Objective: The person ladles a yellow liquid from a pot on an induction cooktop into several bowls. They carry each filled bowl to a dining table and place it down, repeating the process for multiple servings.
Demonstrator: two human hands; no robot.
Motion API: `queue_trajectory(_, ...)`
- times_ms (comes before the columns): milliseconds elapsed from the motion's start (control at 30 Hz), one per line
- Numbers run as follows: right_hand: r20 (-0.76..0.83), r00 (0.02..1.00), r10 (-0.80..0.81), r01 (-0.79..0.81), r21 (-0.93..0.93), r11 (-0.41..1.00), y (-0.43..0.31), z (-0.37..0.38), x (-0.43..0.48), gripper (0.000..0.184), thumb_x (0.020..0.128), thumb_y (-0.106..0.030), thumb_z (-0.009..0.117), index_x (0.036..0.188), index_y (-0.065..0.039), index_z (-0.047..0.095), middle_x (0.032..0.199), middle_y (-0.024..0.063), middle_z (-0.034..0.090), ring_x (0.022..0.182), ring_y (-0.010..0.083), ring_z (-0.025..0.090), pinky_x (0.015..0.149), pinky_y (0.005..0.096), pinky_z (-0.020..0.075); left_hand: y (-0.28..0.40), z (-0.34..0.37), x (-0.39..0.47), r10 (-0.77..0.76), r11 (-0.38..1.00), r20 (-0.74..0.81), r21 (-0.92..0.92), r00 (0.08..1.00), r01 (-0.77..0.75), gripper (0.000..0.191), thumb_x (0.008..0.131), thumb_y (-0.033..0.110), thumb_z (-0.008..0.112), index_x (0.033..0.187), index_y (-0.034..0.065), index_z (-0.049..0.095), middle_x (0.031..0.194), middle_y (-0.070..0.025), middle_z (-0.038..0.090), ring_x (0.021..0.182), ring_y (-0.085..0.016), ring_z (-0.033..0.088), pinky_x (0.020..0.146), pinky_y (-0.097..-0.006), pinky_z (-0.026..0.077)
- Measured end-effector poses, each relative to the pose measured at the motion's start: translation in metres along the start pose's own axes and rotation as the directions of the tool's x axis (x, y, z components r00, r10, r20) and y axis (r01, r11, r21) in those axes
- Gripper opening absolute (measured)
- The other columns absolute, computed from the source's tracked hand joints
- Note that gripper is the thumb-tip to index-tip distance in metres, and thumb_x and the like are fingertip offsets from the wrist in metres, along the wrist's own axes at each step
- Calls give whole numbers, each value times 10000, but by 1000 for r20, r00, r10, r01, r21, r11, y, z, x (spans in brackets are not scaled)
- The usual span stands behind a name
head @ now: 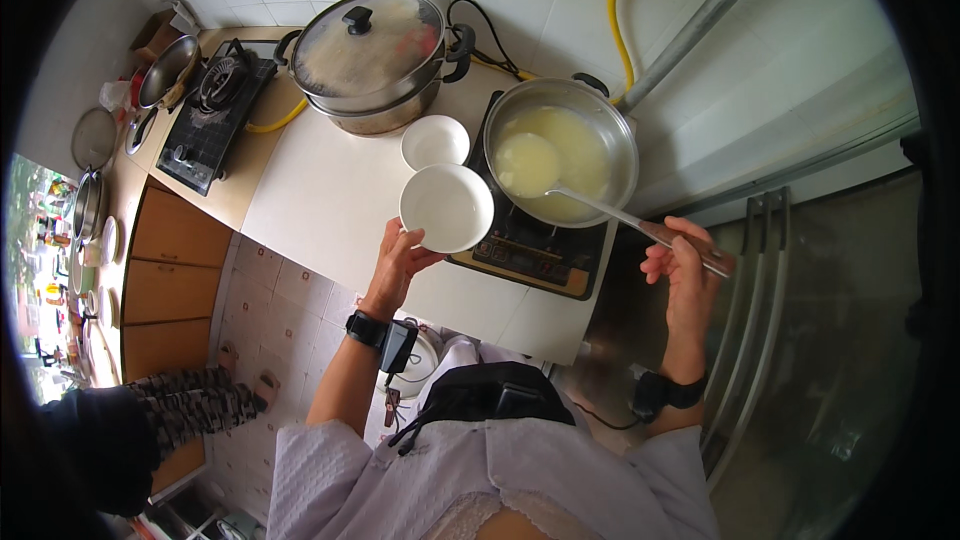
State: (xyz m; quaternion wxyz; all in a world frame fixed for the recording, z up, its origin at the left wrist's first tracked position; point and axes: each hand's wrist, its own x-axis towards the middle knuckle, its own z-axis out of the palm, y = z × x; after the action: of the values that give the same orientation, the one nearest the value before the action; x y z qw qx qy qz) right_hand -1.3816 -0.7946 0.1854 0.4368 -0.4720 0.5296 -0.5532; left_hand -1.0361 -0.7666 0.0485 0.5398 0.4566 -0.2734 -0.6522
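Note:
My left hand [403, 262] grips the near rim of a white bowl [448, 208], which looks empty inside. Just behind it a second white bowl [435, 142] stands on the counter, partly covered by the first. In my right hand [684, 262] is the wooden handle of a metal ladle [592, 202]. The ladle's bowl, full of pale yellow liquid, is inside a stainless steel pot [626, 165]. More of the pale yellow liquid [577, 135] covers the pot's bottom. The pot sits on a black induction cooker [532, 259] with a control panel at its front.
A lidded steamer pot [375, 60] stands at the back of the white counter [322, 187]. A gas stove [217, 112] with a frying pan [171, 71] beside it is at left. A yellow gas hose [619, 30] hangs behind the pot. Another person [172, 412] stands at lower left.

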Motion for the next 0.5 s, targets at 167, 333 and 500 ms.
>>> queue_trajectory(167,100,993,63,-67,34,997,-7,19,-11,314,916,-161,566,1126,67,609,810,154,687,598,186,655,520,279,519,-4,-1,3,-30,999,-18,-30,999,30,480,943,292,528,1309,29,364,1235,-164,539,1088,-308,630,993,-421,498)
queue_trajectory(333,199,972,124,-130,17,991,-4,38,-21,301,914,-147,582,1130,60,611,810,152,688,618,184,663,545,279,530,-5,-1,2,-33,999,-11,-38,999,33,469,945,281,529,1307,32,363,1238,-167,538,1087,-305,626,979,-417,507)
queue_trajectory(500,319,944,90,-90,-15,996,2,44,-28,290,924,-132,606,1137,64,620,835,156,693,670,175,681,581,272,550,-3,2,0,-3,998,-9,-58,1000,3,460,950,276,521,1313,42,363,1249,-165,534,1096,-301,624,978,-413,507)
